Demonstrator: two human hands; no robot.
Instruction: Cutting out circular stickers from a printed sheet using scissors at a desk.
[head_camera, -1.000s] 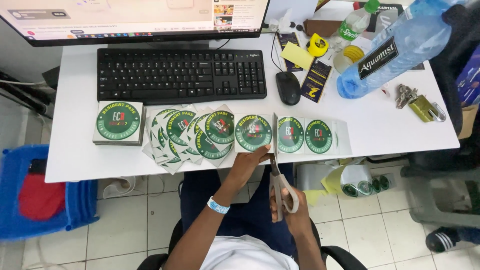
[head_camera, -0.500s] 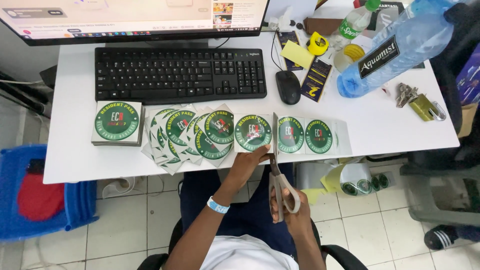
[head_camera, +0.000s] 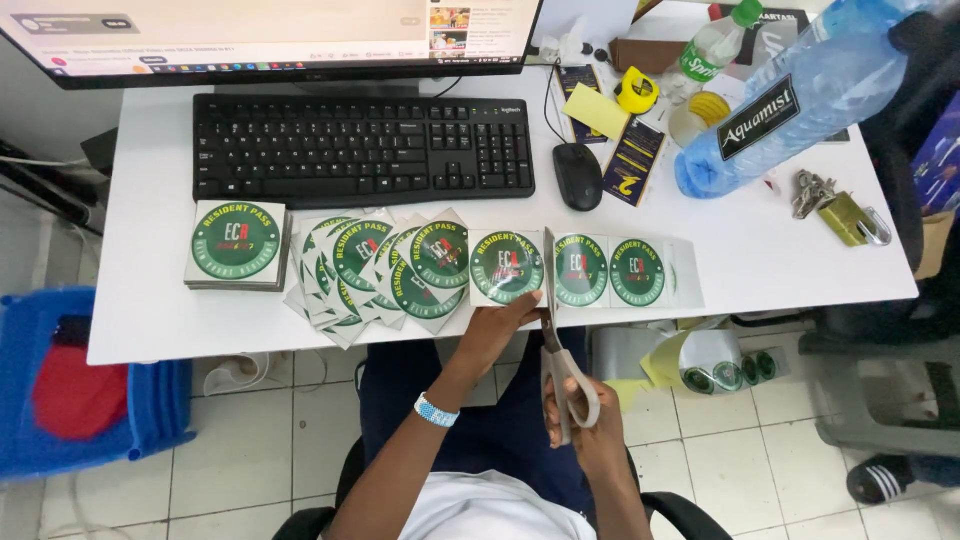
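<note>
My right hand (head_camera: 590, 435) grips the grey handles of a pair of scissors (head_camera: 556, 330), whose blades point away from me across a strip of round green stickers (head_camera: 610, 271) at the desk's front edge. My left hand (head_camera: 498, 326) pinches the front edge of the leftmost sticker (head_camera: 505, 267) on that strip, just left of the blades. A blue band circles my left wrist. A fanned heap of cut sticker squares (head_camera: 385, 270) lies to the left, and a neat stack (head_camera: 237, 244) beyond it.
A black keyboard (head_camera: 360, 148), a black mouse (head_camera: 578, 176) and a monitor (head_camera: 270, 35) fill the back of the white desk (head_camera: 780, 250). A big blue water bottle (head_camera: 800, 95), keys (head_camera: 835, 205) and cards lie right. A blue crate (head_camera: 70, 385) sits on the floor left.
</note>
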